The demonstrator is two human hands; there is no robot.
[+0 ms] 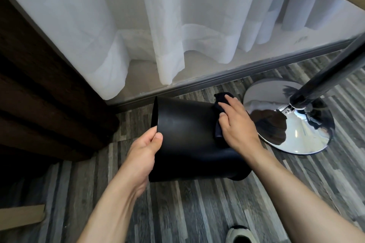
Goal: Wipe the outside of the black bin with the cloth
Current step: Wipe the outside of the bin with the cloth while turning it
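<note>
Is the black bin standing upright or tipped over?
Tipped: the black bin lies sideways, open rim toward the left hand gripping it.

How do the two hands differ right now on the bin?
The left hand pinches the bin's open rim, thumb outside; the right hand lies flat on the wall near the base. The left is bare against plastic; the right presses a dark cloth. Both touch the tilted bin.

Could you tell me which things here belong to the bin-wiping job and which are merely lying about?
Part of the job:
black bin, tipped sideways
dark cloth
left hand gripping the rim
right hand pressing the cloth

Lying about:
chrome stand base
white curtain
cardboard piece
shoe
</note>
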